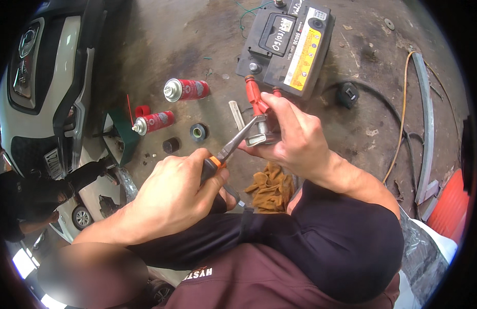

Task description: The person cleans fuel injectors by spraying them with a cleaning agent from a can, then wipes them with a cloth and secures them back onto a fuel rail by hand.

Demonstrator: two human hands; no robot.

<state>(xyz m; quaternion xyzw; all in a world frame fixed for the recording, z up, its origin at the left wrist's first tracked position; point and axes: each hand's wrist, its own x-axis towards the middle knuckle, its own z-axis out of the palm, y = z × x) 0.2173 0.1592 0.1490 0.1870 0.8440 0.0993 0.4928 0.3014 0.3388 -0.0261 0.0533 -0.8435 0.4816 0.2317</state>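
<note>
Nearest, a maroon shirt [248,278] and dark trouser cloth [346,242] are seen, cut off by the lower rim. A brown glove [272,189] is noted on the floor just beyond, partly covered at its lower edge by the cloth.

The pliers [232,146] are gripped by the left hand [171,188], its fingers wrapped around the black-and-orange handles; much of the handles is hidden by the palm. The red part [256,95] is held up by the right hand [305,136], between thumb and fingers, above the floor and in front of the battery; its far side is covered by the fingers. The plier jaws are set against its metal section; how tightly they are closed there cannot be told.

On the floor to the left, a tape roll [198,132], a black cap [171,146] and two spray cans [189,90] [157,122] are recorded, both cans lying down. The battery [284,44] is cut off at the upper edge.

At the far left, a white car [63,56] is partly shown. A co-worker [27,193] is cut off by the dark rim, with details hard to make out.
</note>
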